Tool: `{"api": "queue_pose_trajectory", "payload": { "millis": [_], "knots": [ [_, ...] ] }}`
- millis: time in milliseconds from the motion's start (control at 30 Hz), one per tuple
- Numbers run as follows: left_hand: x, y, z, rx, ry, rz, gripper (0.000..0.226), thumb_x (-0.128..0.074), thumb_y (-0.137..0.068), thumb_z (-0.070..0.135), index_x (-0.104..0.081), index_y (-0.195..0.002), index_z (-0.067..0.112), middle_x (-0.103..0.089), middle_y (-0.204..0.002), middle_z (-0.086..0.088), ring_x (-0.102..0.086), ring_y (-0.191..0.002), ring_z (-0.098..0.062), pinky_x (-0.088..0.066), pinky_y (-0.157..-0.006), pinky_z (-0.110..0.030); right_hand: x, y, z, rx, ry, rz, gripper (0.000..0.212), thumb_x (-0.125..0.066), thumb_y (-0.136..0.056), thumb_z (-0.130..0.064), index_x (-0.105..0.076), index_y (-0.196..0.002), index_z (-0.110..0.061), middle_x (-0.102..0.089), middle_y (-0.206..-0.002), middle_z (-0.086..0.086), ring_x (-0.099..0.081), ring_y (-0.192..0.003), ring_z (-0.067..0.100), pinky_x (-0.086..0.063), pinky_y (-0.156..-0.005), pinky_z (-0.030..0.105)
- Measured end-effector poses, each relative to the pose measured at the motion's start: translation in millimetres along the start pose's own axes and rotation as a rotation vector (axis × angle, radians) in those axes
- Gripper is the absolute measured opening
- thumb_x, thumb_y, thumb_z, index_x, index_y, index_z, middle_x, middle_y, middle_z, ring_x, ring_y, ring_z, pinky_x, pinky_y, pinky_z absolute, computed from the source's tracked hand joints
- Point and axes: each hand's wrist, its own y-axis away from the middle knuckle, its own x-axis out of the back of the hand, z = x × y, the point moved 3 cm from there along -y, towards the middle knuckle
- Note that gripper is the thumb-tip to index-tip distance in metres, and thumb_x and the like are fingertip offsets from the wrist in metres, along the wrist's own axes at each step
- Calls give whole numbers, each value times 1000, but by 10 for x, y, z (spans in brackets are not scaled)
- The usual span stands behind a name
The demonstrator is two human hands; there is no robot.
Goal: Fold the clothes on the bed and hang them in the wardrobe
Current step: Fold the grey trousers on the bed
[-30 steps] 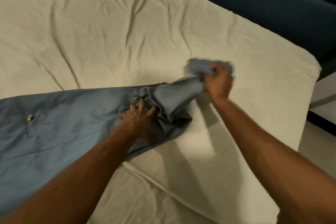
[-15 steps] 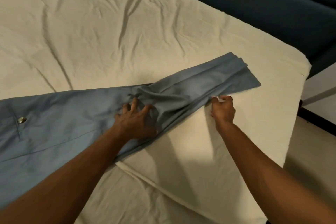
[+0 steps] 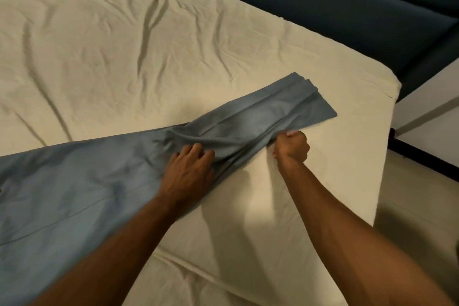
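1. Trousers (image 3: 104, 181), grey-blue, lie stretched across the cream bed (image 3: 124, 45), running from the near left to a leg end at the right.
2. Left hand (image 3: 188, 171) presses flat on the bunched cloth, fingers loosely spread.
3. Right hand (image 3: 293, 148) grips the leg's near edge in a closed fist.
4. Dark blue headboard (image 3: 347, 7) runs along the far right.

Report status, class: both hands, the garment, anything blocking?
Left hand pressing flat on blue trousers. Right hand gripping the leg's near edge. Trousers unfolded on bed. Nothing blocking.
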Motion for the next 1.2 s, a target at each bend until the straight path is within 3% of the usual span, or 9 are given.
{"api": "queue_pose_trajectory", "payload": {
  "millis": [100, 200, 300, 400, 567, 733, 933, 1100, 1200],
  "knots": [
    [5, -111, 55, -21, -13, 38, 29, -35, -92, 41, -57, -95, 22, -56, -89, -2, -50, -77, -20, -45, -67, -35, 220, -46, 169, -27, 13, 63, 18, -61, -88, -35, -58, -84, -18, -72, -89, 12, -70, -78, 37, -59, -82, 45],
    [-5, -257, 177, -59, 8, 57, 27, -37, -92, 39, -58, -91, 21, -57, -87, -2, -53, -77, -23, -46, -68, -36, 341, -152, 199, -24, -32, 61, 13, -60, -92, -28, -58, -86, -16, -65, -71, 4, -68, -59, 30, -61, -72, 46],
    [-50, -457, 373, -128, 11, 78, 26, -40, -94, 38, -60, -93, 20, -58, -85, -2, -54, -75, -22, -42, -66, -33, 375, -294, 140, -62, -132, 35, 23, -64, -93, -32, -60, -99, -11, -68, -73, 8, -65, -44, 24, -62, -66, 44],
    [-144, -733, 566, -164, 17, 62, 22, -51, -95, 36, -64, -98, 19, -60, -85, -3, -56, -76, -23, -36, -68, -32, 397, -420, 104, -72, -227, -28, 27, -68, -93, -33, -59, -100, -9, -70, -79, 13, -64, -42, 25, -63, -63, 45],
    [-263, -1234, 845, -159, 32, 7, 21, -50, -102, 30, -64, -112, 18, -62, -97, -5, -54, -90, -25, -34, -74, -32, 448, -644, 138, -59, -326, -95, 27, -68, -95, -30, -55, -89, -7, -67, -67, 14, -63, -43, 26, -56, -47, 32],
    [-301, -1660, 1034, -157, 60, 53, 24, -49, -102, 28, -65, -115, 16, -65, -110, -9, -55, -102, -30, -42, -81, -38, 409, -824, 152, -27, -289, -72, 41, -71, -91, -38, -57, -68, -7, -69, -62, 13, -66, -46, 27, -59, -54, 34],
    [-476, -2167, 1305, -183, 62, 29, 32, -47, -103, 30, -58, -132, 18, -60, -126, -8, -55, -113, -26, -46, -91, -37, 345, -1089, 137, -8, -225, -50, 28, -63, -96, -28, -64, -80, -6, -70, -60, 9, -63, -44, 24, -61, -56, 36],
    [-679, -2502, 1411, -39, 19, -30, 28, -56, -98, 36, -52, -118, 17, -59, -110, -7, -57, -101, -26, -51, -86, -40, 328, -1139, 159, 33, -246, -30, 26, -52, -99, -23, -58, -77, -11, -70, -62, 11, -63, -46, 29, -60, -51, 42],
    [-653, -2633, 1344, 159, 117, 26, 13, -51, -99, 22, -57, -103, 11, -63, -101, -12, -60, -95, -32, -50, -82, -41, 353, -1102, 158, 101, -210, 106, 22, -46, -101, -20, -53, -83, -11, -68, -74, 12, -67, -55, 30, -61, -59, 43]
  ]
}}
